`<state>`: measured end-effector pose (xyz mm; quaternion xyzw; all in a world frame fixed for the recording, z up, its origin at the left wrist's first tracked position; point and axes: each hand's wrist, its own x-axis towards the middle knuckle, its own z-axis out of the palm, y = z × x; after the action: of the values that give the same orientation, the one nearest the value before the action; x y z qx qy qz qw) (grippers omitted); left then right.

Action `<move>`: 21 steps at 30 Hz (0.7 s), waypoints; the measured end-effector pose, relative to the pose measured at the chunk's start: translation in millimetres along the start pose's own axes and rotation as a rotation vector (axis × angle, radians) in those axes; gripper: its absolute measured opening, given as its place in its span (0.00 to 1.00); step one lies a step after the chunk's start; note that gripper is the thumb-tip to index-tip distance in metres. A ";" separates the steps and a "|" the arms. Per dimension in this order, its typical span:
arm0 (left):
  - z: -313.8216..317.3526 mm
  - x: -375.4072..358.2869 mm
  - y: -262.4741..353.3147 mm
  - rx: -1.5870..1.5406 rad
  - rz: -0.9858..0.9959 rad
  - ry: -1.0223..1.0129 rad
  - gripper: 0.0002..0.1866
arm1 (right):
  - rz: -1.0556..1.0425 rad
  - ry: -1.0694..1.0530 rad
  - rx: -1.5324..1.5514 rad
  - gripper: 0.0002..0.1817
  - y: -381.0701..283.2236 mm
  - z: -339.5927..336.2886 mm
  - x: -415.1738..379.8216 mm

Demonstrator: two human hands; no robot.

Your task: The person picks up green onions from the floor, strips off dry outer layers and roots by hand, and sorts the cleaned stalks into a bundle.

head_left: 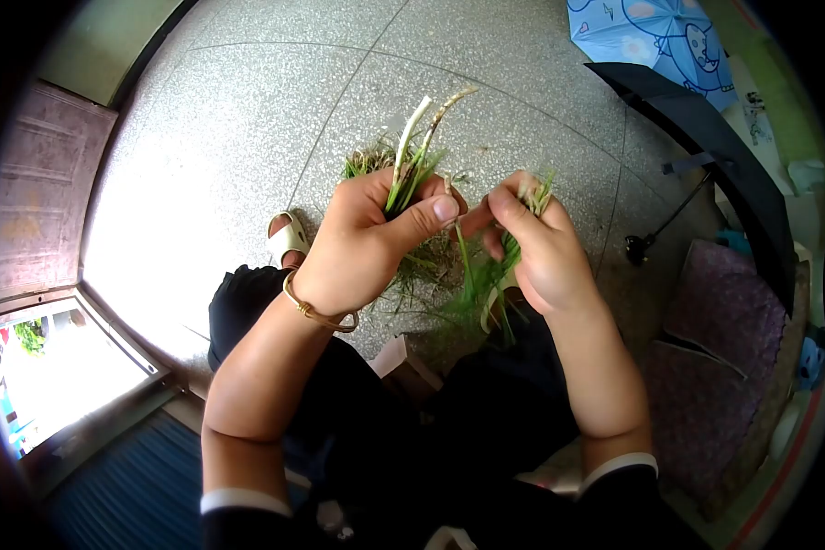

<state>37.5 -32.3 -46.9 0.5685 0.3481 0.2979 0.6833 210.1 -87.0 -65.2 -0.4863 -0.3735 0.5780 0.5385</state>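
My left hand (pixel 367 234) is closed around a few thin green stalks (pixel 411 151) with whitish and brownish ends pointing up. A shorter stalk (pixel 462 247) hangs from its thumb and finger. Beside it, my right hand (pixel 545 247) pinches a tuft of green leafy trimmings (pixel 536 194); more green leaves trail below its fingers, partly blurred. The fingertips of the two hands nearly meet. On the floor behind and beneath them lies a pile of loose greens and dry scraps (pixel 371 160), mostly hidden by the hands.
A black open umbrella (pixel 706 147) and a blue patterned umbrella (pixel 660 41) stand at the right on the speckled floor (pixel 275 101). A purple patterned cloth (pixel 720 357) is below them. At left is a wooden door (pixel 41 192). My sandalled foot (pixel 288 236) shows beyond my left forearm.
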 end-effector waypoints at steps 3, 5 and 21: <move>5.1 0.6 -4.3 0.035 0.081 0.026 0.07 | -0.104 0.011 -0.066 0.08 5.9 2.2 2.6; 9.0 -1.5 -4.1 -0.076 0.022 -0.002 0.07 | -0.035 -0.062 0.064 0.09 4.9 8.9 -1.0; 10.1 0.3 -0.7 -0.199 -0.263 -0.152 0.12 | 0.009 0.077 0.237 0.07 -12.6 9.3 -5.2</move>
<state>45.9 -38.0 -46.5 0.4685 0.3355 0.1949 0.7937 204.1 -89.5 -50.1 -0.4428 -0.2793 0.6015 0.6034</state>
